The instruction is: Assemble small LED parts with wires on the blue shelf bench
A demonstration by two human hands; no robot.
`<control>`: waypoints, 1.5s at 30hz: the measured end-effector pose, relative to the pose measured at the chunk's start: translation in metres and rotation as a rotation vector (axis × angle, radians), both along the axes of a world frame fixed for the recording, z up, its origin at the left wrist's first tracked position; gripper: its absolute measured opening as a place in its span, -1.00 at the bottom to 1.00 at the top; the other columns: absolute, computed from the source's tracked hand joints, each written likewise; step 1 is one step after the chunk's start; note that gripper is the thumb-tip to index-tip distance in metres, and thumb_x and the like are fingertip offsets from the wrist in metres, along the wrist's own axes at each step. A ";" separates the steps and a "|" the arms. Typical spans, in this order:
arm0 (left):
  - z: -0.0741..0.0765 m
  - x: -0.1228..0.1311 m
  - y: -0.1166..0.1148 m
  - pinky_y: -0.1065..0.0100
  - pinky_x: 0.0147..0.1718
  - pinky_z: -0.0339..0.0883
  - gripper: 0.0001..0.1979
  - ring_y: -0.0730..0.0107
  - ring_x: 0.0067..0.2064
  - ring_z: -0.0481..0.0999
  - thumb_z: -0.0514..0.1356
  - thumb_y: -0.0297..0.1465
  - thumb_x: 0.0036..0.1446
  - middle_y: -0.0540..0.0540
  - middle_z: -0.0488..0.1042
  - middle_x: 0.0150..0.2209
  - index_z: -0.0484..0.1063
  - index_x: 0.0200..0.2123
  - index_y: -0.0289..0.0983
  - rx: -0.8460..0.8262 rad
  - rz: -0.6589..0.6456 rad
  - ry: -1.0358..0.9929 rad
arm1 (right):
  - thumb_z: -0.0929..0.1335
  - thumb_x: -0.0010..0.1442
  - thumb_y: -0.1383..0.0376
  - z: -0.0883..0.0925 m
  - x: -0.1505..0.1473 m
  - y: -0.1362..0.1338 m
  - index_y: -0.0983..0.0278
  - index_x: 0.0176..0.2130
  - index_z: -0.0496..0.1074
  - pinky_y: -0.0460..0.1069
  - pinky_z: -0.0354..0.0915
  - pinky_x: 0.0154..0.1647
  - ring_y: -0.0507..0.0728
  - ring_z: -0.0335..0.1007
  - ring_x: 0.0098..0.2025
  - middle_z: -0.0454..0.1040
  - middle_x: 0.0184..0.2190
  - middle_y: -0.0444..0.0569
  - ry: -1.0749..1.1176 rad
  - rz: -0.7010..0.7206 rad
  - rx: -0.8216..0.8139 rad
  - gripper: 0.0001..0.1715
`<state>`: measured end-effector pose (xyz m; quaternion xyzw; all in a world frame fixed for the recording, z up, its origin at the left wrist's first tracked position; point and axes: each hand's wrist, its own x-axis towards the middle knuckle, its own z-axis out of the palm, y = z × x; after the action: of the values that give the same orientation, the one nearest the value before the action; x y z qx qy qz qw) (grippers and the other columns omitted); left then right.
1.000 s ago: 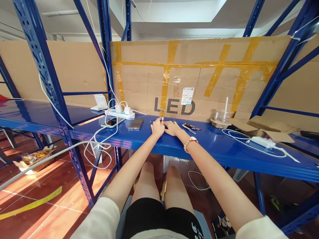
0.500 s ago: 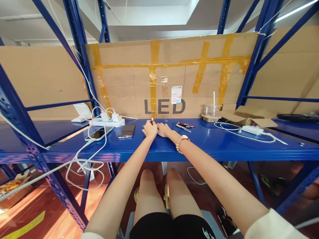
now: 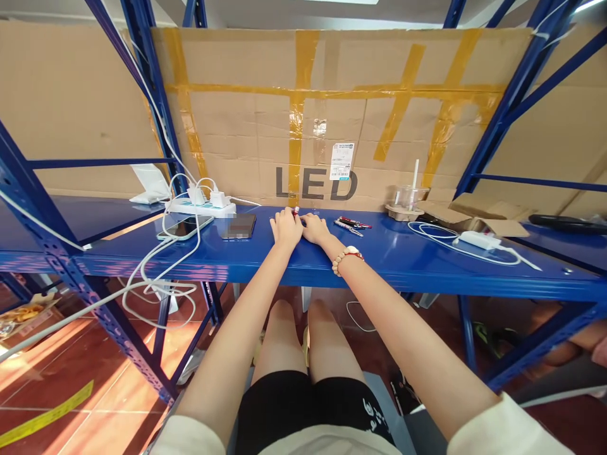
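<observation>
My left hand [image 3: 286, 229] rests on the blue tabletop [image 3: 265, 256], its fingers bent around a small red thing with a whitish end [image 3: 296, 212]. Only the tip of that thing shows, so its kind is unclear. Close against it on the right is my right hand [image 3: 315, 227], fingers curled inward; whatever they grip is hidden. A beaded bracelet [image 3: 339, 260] circles my right wrist. To the right of the hands lie several slim red and silver tools [image 3: 351, 225], too small to name surely.
Left of the hands are a dark flat device [image 3: 239, 226], a phone [image 3: 186, 228] and a white power strip [image 3: 202, 207] with looping cables. A plastic cup with straw [image 3: 408, 197], a white adapter [image 3: 480, 240] and opened cardboard lie right. A cardboard wall [image 3: 227, 145] stands behind.
My view has tilted downward, so the table sits higher in the picture. Both hands stay together at the same spot, with the left fingers slightly more spread over the small red thing.
</observation>
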<state>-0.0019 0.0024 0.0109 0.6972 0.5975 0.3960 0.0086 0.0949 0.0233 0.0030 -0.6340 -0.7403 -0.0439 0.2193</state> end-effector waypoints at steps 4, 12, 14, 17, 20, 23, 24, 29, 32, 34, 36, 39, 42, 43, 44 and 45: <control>-0.001 -0.002 0.003 0.15 -0.02 0.09 -0.75 0.17 0.00 0.29 -0.11 -0.40 0.16 -0.18 0.40 -0.07 0.29 -0.17 -0.26 -0.003 0.002 -0.033 | 0.17 0.18 0.24 -0.001 0.000 -0.001 0.28 -0.04 0.35 0.14 0.05 0.04 0.21 0.16 0.04 0.31 0.00 0.08 0.025 -0.045 0.044 -0.61; -0.002 -0.003 0.008 0.15 -0.02 0.08 -0.77 0.19 0.01 0.29 -0.10 -0.38 0.16 -0.16 0.43 -0.11 0.29 -0.20 -0.24 -0.034 0.004 -0.082 | 0.20 0.13 0.31 0.001 0.002 -0.003 0.27 -0.08 0.41 0.10 0.10 0.01 0.20 0.24 0.01 0.34 -0.01 0.07 0.090 -0.170 0.020 -0.62; -0.002 -0.004 0.009 0.16 -0.02 0.09 -0.77 0.20 0.01 0.29 -0.10 -0.37 0.16 -0.15 0.43 -0.11 0.29 -0.21 -0.23 -0.052 0.009 -0.106 | 0.22 0.11 0.33 0.002 0.003 -0.003 0.26 -0.08 0.41 0.08 0.11 0.01 0.18 0.25 0.01 0.37 -0.03 0.04 0.124 -0.212 0.024 -0.63; -0.002 -0.005 0.011 0.16 -0.03 0.10 -0.77 0.21 0.02 0.30 -0.11 -0.34 0.18 -0.13 0.43 -0.10 0.28 -0.21 -0.21 -0.088 0.027 -0.142 | 0.25 0.08 0.36 0.002 0.005 -0.003 0.22 -0.09 0.42 0.04 0.15 -0.02 0.13 0.29 -0.02 0.45 -0.11 -0.04 0.206 -0.248 0.025 -0.63; -0.002 -0.006 0.014 0.16 -0.04 0.10 -0.77 0.22 0.03 0.29 -0.12 -0.37 0.19 -0.12 0.42 -0.08 0.28 -0.19 -0.19 -0.114 0.046 -0.165 | 0.29 0.05 0.37 0.003 0.008 -0.003 0.19 -0.14 0.44 0.00 0.18 -0.05 0.10 0.33 -0.06 0.49 -0.19 -0.09 0.261 -0.248 0.033 -0.66; -0.002 -0.006 0.016 0.16 -0.04 0.10 -0.75 0.22 0.03 0.29 -0.14 -0.40 0.19 -0.11 0.40 -0.06 0.28 -0.18 -0.18 -0.130 0.070 -0.197 | 0.29 0.04 0.37 0.003 0.009 -0.004 0.17 -0.21 0.48 -0.01 0.19 -0.07 0.10 0.35 -0.08 0.51 -0.22 -0.10 0.275 -0.247 0.029 -0.70; -0.001 -0.007 0.016 0.16 -0.05 0.10 -0.75 0.22 0.03 0.29 -0.15 -0.41 0.19 -0.11 0.40 -0.06 0.29 -0.19 -0.18 -0.133 0.075 -0.208 | 0.29 0.04 0.38 0.004 0.009 -0.004 0.17 -0.23 0.49 0.00 0.19 -0.07 0.11 0.35 -0.08 0.51 -0.22 -0.10 0.273 -0.250 0.021 -0.71; 0.001 -0.007 0.012 0.16 -0.05 0.10 -0.75 0.22 0.04 0.29 -0.14 -0.42 0.19 -0.12 0.40 -0.05 0.29 -0.19 -0.19 -0.143 0.130 -0.259 | 0.24 0.09 0.38 0.004 0.008 -0.005 0.17 -0.19 0.48 0.01 0.20 -0.06 0.13 0.33 -0.05 0.49 -0.16 -0.08 0.251 -0.254 0.017 -0.68; 0.003 -0.007 0.010 0.14 -0.03 0.07 -0.75 0.20 0.06 0.27 -0.14 -0.43 0.19 -0.15 0.39 -0.04 0.29 -0.18 -0.22 -0.158 0.260 -0.319 | 0.18 0.13 0.38 0.002 0.008 -0.002 0.19 -0.10 0.42 0.04 0.17 -0.02 0.13 0.28 0.00 0.43 -0.08 -0.06 0.203 -0.213 0.025 -0.62; 0.004 -0.008 0.008 0.13 -0.02 0.07 -0.75 0.18 0.06 0.26 -0.13 -0.42 0.18 -0.17 0.40 -0.05 0.29 -0.19 -0.24 -0.173 0.341 -0.366 | 0.16 0.16 0.37 0.000 0.007 0.002 0.21 -0.03 0.36 0.09 0.13 0.03 0.15 0.22 0.05 0.36 0.01 -0.03 0.132 -0.142 0.027 -0.58; 0.004 -0.009 0.008 0.12 -0.02 0.06 -0.76 0.16 0.07 0.26 -0.13 -0.41 0.18 -0.18 0.40 -0.06 0.29 -0.19 -0.24 -0.177 0.361 -0.396 | 0.13 0.18 0.34 -0.003 0.007 0.007 0.22 0.05 0.28 0.16 0.08 0.06 0.18 0.14 0.11 0.26 0.09 -0.01 0.059 -0.066 0.011 -0.55; 0.003 -0.009 0.007 0.11 -0.01 0.05 -0.77 0.14 0.07 0.25 -0.12 -0.41 0.18 -0.21 0.40 -0.05 0.29 -0.20 -0.25 -0.156 0.321 -0.410 | 0.09 0.21 0.31 -0.004 0.007 0.016 0.26 0.13 0.16 0.24 0.02 0.09 0.21 0.02 0.18 0.12 0.18 0.04 0.002 -0.026 -0.078 -0.50; 0.002 -0.010 0.007 0.10 -0.02 0.05 -0.76 0.13 0.07 0.25 -0.12 -0.42 0.17 -0.24 0.39 -0.05 0.29 -0.19 -0.26 -0.144 0.313 -0.422 | 0.06 0.23 0.29 -0.004 0.007 0.022 0.25 0.14 0.14 0.25 -0.07 0.13 0.21 -0.05 0.21 0.06 0.21 0.03 -0.070 0.021 -0.154 -0.50; 0.002 -0.010 0.007 0.10 -0.02 0.06 -0.76 0.13 0.07 0.26 -0.12 -0.43 0.17 -0.24 0.39 -0.05 0.29 -0.19 -0.27 -0.142 0.319 -0.427 | 0.05 0.23 0.29 -0.004 0.007 0.023 0.25 0.13 0.16 0.25 -0.08 0.13 0.20 -0.05 0.21 0.07 0.21 0.03 -0.087 0.034 -0.168 -0.50; 0.002 -0.010 0.007 0.11 -0.03 0.07 -0.76 0.13 0.06 0.27 -0.12 -0.43 0.17 -0.24 0.40 -0.06 0.29 -0.19 -0.27 -0.141 0.325 -0.432 | 0.05 0.24 0.29 -0.003 0.006 0.023 0.25 0.11 0.18 0.24 -0.07 0.13 0.20 -0.03 0.20 0.09 0.20 0.03 -0.097 0.042 -0.174 -0.51; 0.002 -0.011 0.007 0.11 -0.04 0.08 -0.76 0.14 0.05 0.28 -0.13 -0.43 0.17 -0.23 0.40 -0.06 0.29 -0.19 -0.27 -0.141 0.330 -0.436 | 0.05 0.24 0.28 -0.003 0.006 0.022 0.25 0.09 0.21 0.24 -0.06 0.12 0.21 0.00 0.18 0.12 0.18 0.03 -0.101 0.047 -0.172 -0.52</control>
<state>-0.0127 0.0091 0.0127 0.4865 0.7130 0.4904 0.1208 0.1010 0.0456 0.0001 -0.6300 -0.7660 -0.0070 0.1275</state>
